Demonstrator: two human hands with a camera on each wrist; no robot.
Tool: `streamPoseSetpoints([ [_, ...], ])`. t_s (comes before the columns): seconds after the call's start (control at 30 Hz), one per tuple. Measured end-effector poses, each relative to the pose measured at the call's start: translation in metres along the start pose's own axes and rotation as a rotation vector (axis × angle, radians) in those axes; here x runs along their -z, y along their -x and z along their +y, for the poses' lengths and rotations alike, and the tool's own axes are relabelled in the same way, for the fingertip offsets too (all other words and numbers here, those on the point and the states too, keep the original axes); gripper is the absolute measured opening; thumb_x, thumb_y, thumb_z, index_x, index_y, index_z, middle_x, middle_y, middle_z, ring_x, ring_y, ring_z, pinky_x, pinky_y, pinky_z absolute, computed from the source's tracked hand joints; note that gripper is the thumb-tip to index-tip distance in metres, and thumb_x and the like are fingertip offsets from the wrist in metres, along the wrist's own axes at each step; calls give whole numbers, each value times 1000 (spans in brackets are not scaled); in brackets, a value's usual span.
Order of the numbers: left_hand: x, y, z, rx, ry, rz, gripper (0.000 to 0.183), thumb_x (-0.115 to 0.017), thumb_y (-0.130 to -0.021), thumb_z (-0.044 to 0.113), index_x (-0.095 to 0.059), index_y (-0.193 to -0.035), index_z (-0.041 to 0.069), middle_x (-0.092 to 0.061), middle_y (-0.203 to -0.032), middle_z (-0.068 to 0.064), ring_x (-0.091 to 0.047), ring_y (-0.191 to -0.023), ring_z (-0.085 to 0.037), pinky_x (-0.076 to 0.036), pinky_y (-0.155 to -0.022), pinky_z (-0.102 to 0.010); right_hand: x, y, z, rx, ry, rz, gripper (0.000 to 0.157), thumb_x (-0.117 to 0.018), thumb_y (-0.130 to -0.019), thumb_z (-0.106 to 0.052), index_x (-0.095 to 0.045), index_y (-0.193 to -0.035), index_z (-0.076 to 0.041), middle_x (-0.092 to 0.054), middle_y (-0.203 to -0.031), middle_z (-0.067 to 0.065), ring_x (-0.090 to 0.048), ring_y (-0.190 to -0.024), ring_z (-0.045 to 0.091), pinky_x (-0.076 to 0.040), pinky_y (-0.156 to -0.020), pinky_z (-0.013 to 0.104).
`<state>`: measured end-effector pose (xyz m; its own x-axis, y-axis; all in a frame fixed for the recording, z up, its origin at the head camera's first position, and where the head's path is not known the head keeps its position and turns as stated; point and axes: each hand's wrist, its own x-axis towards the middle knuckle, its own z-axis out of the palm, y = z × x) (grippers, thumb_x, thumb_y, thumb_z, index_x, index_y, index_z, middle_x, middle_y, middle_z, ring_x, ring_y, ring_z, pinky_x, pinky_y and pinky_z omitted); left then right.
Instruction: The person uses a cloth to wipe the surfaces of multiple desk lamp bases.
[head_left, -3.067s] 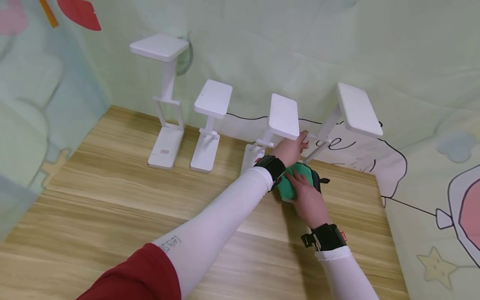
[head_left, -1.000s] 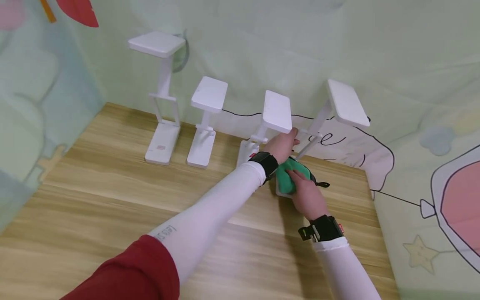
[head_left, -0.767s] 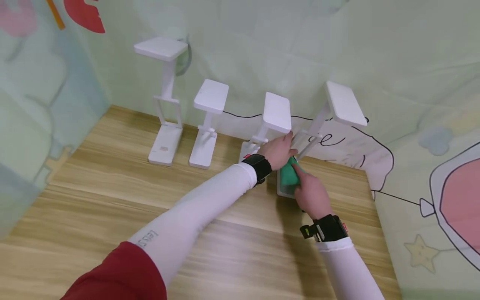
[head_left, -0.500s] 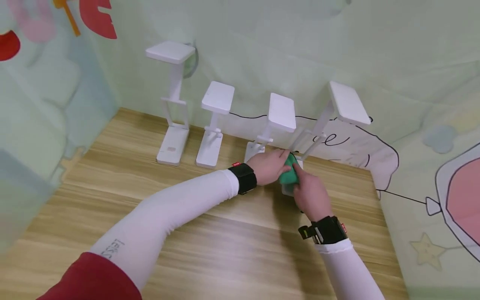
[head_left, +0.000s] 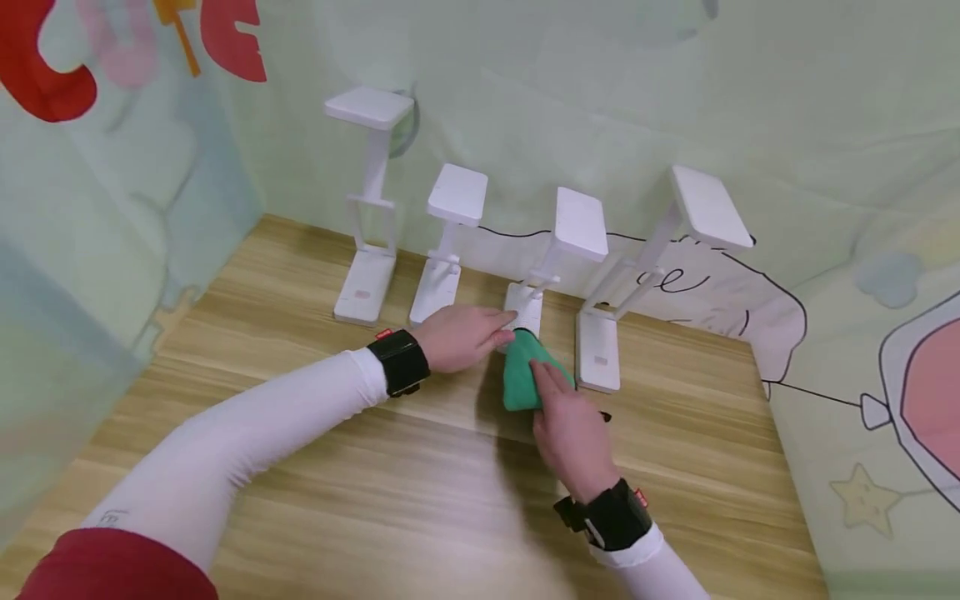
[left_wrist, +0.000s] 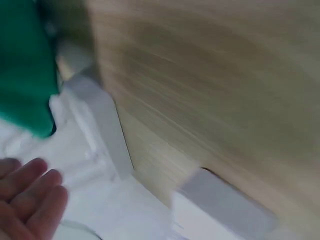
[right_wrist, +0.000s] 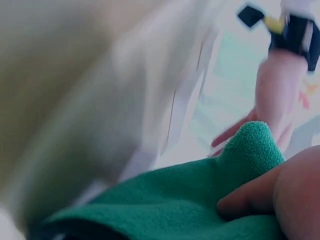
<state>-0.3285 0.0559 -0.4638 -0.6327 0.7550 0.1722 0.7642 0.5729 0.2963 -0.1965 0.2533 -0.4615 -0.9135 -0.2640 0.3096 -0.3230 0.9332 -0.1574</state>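
Observation:
In the head view my right hand (head_left: 573, 433) holds a green towelling cloth (head_left: 523, 379) with a dark edge and a black loop, thumb hidden beneath. The cloth overlaps the front of the base of the third white folding desk lamp (head_left: 581, 223) from the left. My left hand (head_left: 459, 337) is stretched toward that base (head_left: 525, 307), its fingertips beside the cloth's upper corner. Bent, loose fingers (left_wrist: 42, 200) with nothing between them show in the left wrist view. The right wrist view has a finger (right_wrist: 250, 197) sunk into the soft cloth (right_wrist: 185, 195).
Two more white lamps stand to the left, one tall (head_left: 370, 107) and one lower (head_left: 458, 193). Another tall lamp (head_left: 711, 207) rises at the right. All line the back of the wooden table (head_left: 360, 500), against a printed fabric wall (head_left: 540, 100).
My right hand has carried the cloth left, off the rightmost lamp's base to the third lamp. My left hand has come away from the rightmost lamp, leftward and nearer.

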Motion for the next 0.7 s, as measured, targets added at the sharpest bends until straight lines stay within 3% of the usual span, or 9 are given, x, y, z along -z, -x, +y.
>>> streamPoseSetpoints([
  [0.2, -12, 36, -18, 38, 85, 55, 51, -35, -109, 40, -37, -152, 13, -42, -152, -10, -35, -138, -19, -35, -111, -40, -27, 24, -41, 150, -7, -68, 68, -66, -78, 2, -50, -143, -7, -54, -139, 17, -54, -121, 27, -58, -77, 42],
  [0.3, -20, 46, -20, 28, 106, 87, 51, -39, -109, 35, -38, -152, 9, -40, -153, -13, -32, -139, -22, -34, -111, -43, -36, 33, -57, 201, 6, -153, 67, -68, -81, -6, -49, -145, -11, -53, -142, 16, -49, -126, 27, -54, -90, 42],
  [0.47, -27, 53, -24, 21, 123, 89, 52, -42, -108, 32, -38, -150, 2, -36, -154, -18, -29, -141, -27, -32, -112, -46, -47, 43, -72, 251, 55, -321, 68, -65, -92, -42, -42, -151, -17, -39, -151, 19, -33, -137, 34, -39, -107, 49],
  [0.6, -30, 54, -27, 41, 134, 58, 54, -42, -108, 33, -34, -152, 2, -32, -156, -17, -24, -142, -27, -29, -114, -45, -50, 47, -76, 284, 74, -341, 82, -50, -93, -67, -35, -154, -14, -28, -156, 23, -22, -142, 36, -34, -110, 52],
  [0.7, -32, 53, -30, 46, 122, 34, 56, -40, -108, 35, -31, -153, 2, -28, -158, -17, -20, -144, -27, -27, -115, -44, -48, 46, -73, 307, 44, -364, 84, -41, -95, -72, -31, -155, -15, -24, -157, 22, -19, -143, 36, -33, -111, 51],
])
